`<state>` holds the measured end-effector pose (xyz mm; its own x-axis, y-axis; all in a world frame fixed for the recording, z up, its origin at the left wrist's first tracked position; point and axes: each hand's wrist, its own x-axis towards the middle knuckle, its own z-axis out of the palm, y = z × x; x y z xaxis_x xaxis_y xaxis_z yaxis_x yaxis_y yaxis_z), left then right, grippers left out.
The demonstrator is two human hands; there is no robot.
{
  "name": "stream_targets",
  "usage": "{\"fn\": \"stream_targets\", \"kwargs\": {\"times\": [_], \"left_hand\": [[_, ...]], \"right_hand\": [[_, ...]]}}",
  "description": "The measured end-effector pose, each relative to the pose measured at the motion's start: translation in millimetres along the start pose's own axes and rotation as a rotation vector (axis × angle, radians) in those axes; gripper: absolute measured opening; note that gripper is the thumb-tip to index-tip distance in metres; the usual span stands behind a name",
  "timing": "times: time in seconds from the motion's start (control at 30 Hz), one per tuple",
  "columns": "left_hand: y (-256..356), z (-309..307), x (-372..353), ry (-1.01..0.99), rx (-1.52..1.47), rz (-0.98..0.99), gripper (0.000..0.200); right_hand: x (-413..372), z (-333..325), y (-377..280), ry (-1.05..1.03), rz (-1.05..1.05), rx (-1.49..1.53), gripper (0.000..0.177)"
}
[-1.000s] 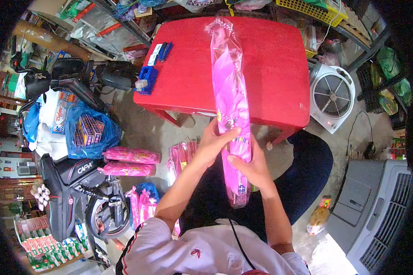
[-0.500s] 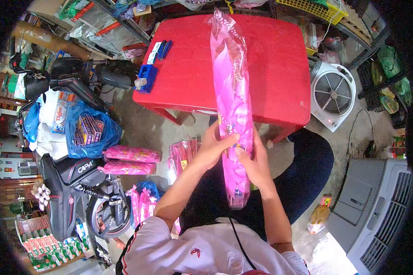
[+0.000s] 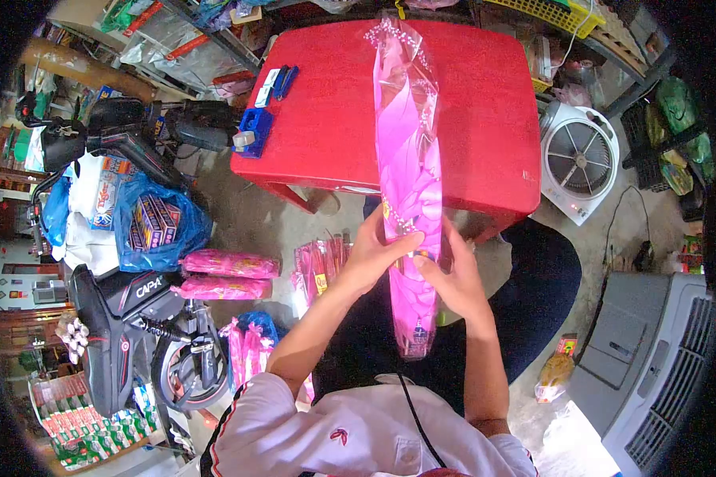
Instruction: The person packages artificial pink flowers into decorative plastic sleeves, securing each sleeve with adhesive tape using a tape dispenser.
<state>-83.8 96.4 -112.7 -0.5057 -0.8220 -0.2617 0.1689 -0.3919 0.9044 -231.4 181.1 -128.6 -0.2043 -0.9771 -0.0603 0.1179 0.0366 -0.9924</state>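
Note:
Both hands hold a long pink plastic-wrapped packet [image 3: 409, 167] upright in front of me, its clear, white-dotted end reaching over the red table. My left hand [image 3: 386, 250] wraps its left side, thumb across the front. On the opposite side, my right hand [image 3: 452, 278] grips it with the thumb also laid on the front. The fingers behind it are partly hidden, and its contents cannot be made out. Below the hands, the packet's narrow lower end [image 3: 414, 343] hangs over my lap.
Ahead stands the red table [image 3: 326, 103], with a blue tape dispenser [image 3: 252, 132] at its left edge. Pink packets [image 3: 227, 274] and a motorbike [image 3: 127, 318] are on the left. To the right are a box fan [image 3: 579, 163] and a grey appliance [image 3: 644, 358].
The packet has shifted slightly to the right in view and stands a little straighter. Both hands keep hold of it and move with it.

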Motion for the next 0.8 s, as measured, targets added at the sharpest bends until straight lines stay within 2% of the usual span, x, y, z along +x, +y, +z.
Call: {"fn": "stream_targets", "kwargs": {"times": [0.1,0.47,0.57,0.67,0.77,0.8], "left_hand": [[0.2,1.6,0.2,0.000,0.044,0.012,0.058],[8.4,1.2,4.5,-0.043,0.109,-0.108,0.057],[13.7,3.1,3.5,-0.052,0.090,-0.122,0.063],[2.5,2.2,5.1,-0.036,0.278,0.049,0.077],[1.7,19.1,-2.3,0.268,0.372,0.356,0.079],[-3.5,21.2,-4.4,0.273,0.351,0.392,0.077]], "right_hand": [[-0.1,-0.1,-9.6,0.003,0.079,0.039,0.078],[1.7,-1.0,-5.1,-0.030,0.083,0.097,0.077],[1.6,1.3,-5.9,-0.014,0.086,0.143,0.074],[1.4,-0.4,5.7,-0.015,0.089,0.126,0.073],[2.0,1.0,4.8,-0.002,0.121,0.116,0.073],[2.0,1.6,3.3,0.006,0.136,0.119,0.074]]}}
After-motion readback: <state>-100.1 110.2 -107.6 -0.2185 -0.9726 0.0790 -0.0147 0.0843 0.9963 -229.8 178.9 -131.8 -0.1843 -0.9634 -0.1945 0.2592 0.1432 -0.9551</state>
